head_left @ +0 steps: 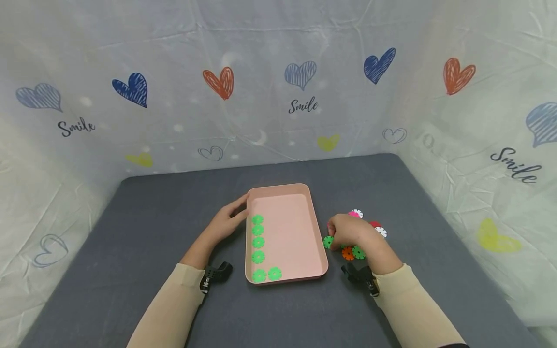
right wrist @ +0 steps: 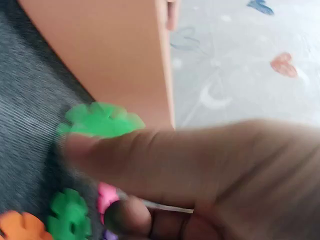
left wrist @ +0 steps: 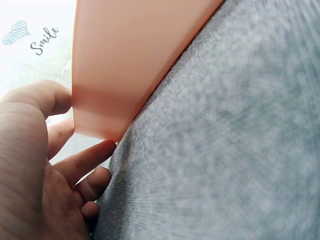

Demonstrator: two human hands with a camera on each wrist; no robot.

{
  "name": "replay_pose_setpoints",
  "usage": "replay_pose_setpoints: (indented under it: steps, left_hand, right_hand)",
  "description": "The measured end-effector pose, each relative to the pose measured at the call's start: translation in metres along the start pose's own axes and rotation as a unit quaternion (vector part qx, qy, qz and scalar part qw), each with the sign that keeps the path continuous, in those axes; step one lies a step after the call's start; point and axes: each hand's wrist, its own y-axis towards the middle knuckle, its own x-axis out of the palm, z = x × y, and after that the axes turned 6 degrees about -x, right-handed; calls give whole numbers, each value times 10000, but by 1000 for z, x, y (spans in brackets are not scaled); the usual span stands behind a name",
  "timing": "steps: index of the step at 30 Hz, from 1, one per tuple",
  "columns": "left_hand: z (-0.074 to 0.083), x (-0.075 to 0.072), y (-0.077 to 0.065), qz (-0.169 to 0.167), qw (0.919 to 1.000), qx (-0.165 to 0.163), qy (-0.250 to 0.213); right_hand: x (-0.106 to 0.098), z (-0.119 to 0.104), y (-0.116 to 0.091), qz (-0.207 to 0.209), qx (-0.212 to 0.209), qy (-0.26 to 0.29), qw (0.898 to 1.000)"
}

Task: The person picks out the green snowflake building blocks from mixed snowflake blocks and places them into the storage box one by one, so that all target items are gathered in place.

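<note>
A pink rectangular tray (head_left: 287, 227) lies on the table. Down its left side and at the near left corner sit several green notched plastic discs (head_left: 258, 242). My left hand (head_left: 225, 221) rests against the tray's left wall, thumb and fingertips touching its rim and side in the left wrist view. Just outside the right wall, my right hand (head_left: 350, 231) pinches a green notched disc (right wrist: 102, 120), seen slightly blurred in the right wrist view. Under and around that hand lie loose discs: an orange one (head_left: 348, 253), a green one (head_left: 359, 252) and a white one (head_left: 381, 232). My hand hides part of this pile.
A dark grey cloth (head_left: 174, 203) covers the table. White curtain (head_left: 261, 116) printed with hearts encloses the back and both sides. Black wrist straps (head_left: 209, 279) sit at both cuffs. A pink disc (head_left: 354, 214) lies at the pile's far side.
</note>
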Motion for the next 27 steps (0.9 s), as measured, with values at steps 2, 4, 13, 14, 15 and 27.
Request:
replay_pose_setpoints:
  steps: [2, 4, 13, 14, 15, 27]
  left_hand:
    - [0, 1, 0, 4, 10000, -12, 13]
    - [0, 1, 1, -7, 10000, -34, 4]
    - [0, 0, 0, 17, 10000, -64, 14]
    - [0, 0, -1, 22, 10000, -65, 13]
    - [0, 0, -1, 23, 10000, -66, 3]
    - [1, 0, 0, 8, 10000, -25, -37]
  right_hand:
    - [-5, 3, -3, 23, -168, 332, 9993]
    - [-12, 5, -6, 116, -255, 668, 9974]
    - [-15, -21, -5, 980, -590, 2878, 9508]
    - [-12, -27, -4, 978, -685, 3036, 9453]
    - [-8, -32, -3, 964, -795, 3168, 9402]
    - [41, -76, 13, 524, -1302, 3317, 9329]
